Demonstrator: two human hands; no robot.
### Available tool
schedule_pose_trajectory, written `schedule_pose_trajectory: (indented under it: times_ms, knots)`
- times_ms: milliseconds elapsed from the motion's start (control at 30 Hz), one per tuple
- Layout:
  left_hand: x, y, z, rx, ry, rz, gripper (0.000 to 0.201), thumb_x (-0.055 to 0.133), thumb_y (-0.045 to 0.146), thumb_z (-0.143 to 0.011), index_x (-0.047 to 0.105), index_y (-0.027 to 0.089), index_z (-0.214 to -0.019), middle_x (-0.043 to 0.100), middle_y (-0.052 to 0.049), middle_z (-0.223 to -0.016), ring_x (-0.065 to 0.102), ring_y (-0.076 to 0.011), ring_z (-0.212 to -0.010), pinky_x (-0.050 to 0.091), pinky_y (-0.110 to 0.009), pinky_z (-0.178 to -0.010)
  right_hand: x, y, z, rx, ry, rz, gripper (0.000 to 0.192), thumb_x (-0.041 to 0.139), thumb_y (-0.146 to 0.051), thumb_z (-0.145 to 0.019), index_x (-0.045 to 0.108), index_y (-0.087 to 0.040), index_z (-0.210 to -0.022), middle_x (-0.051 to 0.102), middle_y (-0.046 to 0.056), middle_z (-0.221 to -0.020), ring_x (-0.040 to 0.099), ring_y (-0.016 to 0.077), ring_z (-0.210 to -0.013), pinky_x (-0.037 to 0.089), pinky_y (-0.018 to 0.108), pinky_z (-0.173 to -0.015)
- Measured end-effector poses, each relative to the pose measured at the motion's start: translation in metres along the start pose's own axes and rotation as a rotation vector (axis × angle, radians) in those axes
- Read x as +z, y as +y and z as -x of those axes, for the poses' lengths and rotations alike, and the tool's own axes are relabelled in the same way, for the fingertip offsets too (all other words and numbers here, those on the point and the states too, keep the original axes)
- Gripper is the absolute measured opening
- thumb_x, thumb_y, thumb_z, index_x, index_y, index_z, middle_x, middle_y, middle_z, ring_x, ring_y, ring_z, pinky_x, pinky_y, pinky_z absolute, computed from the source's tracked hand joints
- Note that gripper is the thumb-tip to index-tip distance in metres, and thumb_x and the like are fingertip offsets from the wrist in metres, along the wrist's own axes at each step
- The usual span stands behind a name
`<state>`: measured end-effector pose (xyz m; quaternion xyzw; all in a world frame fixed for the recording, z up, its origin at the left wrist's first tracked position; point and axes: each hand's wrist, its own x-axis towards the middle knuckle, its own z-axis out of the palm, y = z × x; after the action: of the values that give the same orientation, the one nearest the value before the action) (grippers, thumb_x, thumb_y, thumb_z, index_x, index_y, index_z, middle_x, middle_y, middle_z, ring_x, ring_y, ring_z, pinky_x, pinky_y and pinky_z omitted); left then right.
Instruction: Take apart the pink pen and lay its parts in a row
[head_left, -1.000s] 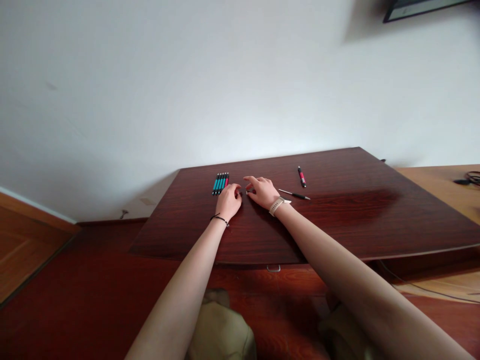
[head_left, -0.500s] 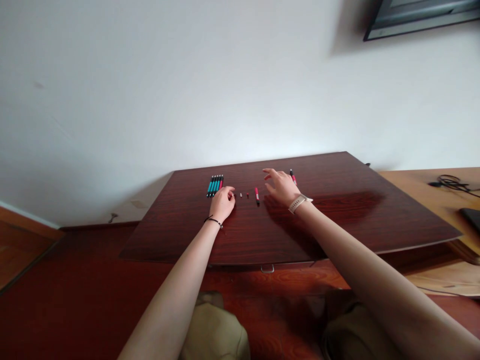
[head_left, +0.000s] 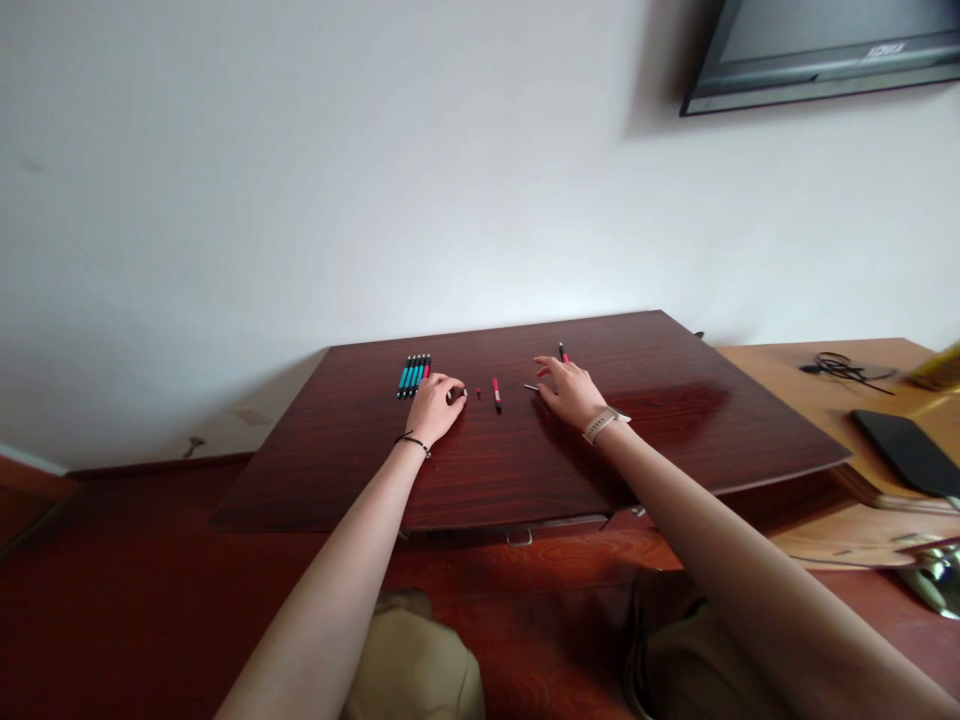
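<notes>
On the dark desk (head_left: 675,430), the left hand (head_left: 435,405) rests loosely curled, a small pale part at its fingertips; whether it grips it, I cannot tell. At its 11 o'clock lies a row of pens (head_left: 413,375). At its 3 o'clock lies a red barrel (head_left: 496,393). The right hand (head_left: 571,390) lies open, fingers touching a thin refill (head_left: 531,387). Another pen (head_left: 562,351) pokes out at its 12 o'clock.

A plain white wall (head_left: 337,170) rises behind a dark reddish wooden table (head_left: 675,430). A wall-mounted screen (head_left: 817,50) hangs upper right; a lighter wooden desk (head_left: 780,370) adjoins.
</notes>
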<state>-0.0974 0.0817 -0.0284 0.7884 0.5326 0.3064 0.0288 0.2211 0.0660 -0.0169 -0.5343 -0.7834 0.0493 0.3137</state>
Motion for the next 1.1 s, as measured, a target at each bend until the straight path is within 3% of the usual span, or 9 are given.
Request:
schedule_pose_trajectory:
  times_ms: [200,367,633,900,1100]
  knots:
    - [0.01,-0.006,-0.011,-0.023,-0.027,0.042,0.017,0.077,0.026,-0.087,0.08,0.024,-0.104,0.072,-0.008,-0.109,0.064,-0.0266,-0.11,0.052,-0.043,-0.106,-0.005,0.009,0.011,-0.006,0.005,-0.01,0.046,0.062,-0.021,-0.097,0.056,-0.021,-0.142,0.078,0.01,-0.123,0.067,0.0334,-0.121,0.05,0.05,-0.105]
    - [0.015,-0.003,-0.013,-0.052,0.009,0.05,0.007,0.076,0.025,-0.087,0.08,0.024,-0.093,0.072,-0.008,-0.106,0.064,-0.0265,-0.107,0.052,-0.043,-0.103,-0.008,0.019,0.017,-0.03,0.007,-0.014,0.047,0.062,-0.021,-0.097,0.056,-0.022,-0.143,0.078,0.01,-0.122,0.067,0.0325,-0.119,0.05,0.05,-0.106]
    - [0.015,-0.005,-0.01,-0.031,0.02,0.06,0.006,0.072,0.021,-0.089,0.077,0.023,-0.085,0.073,-0.007,-0.103,0.063,-0.0259,-0.105,0.051,-0.043,-0.101,-0.012,0.04,0.027,-0.062,-0.042,-0.01,0.048,0.064,-0.022,-0.096,0.057,-0.023,-0.143,0.078,0.01,-0.118,0.069,0.0309,-0.109,0.053,0.047,-0.103]
    - [0.014,-0.004,-0.01,-0.019,0.03,0.062,0.006,0.071,0.021,-0.088,0.076,0.023,-0.085,0.072,-0.007,-0.103,0.063,-0.0257,-0.103,0.052,-0.042,-0.1,-0.017,0.048,0.035,-0.088,-0.083,-0.03,0.05,0.063,-0.021,-0.097,0.054,-0.021,-0.146,0.075,0.011,-0.123,0.068,0.0312,-0.112,0.053,0.048,-0.104]
    - [0.014,-0.003,-0.01,-0.026,0.028,0.058,0.006,0.07,0.023,-0.088,0.075,0.023,-0.084,0.071,-0.007,-0.103,0.063,-0.0256,-0.104,0.052,-0.042,-0.101,-0.022,0.051,0.038,-0.065,-0.053,-0.035,0.05,0.064,-0.018,-0.094,0.056,-0.022,-0.143,0.076,0.009,-0.109,0.069,0.0283,-0.101,0.055,0.043,-0.097]
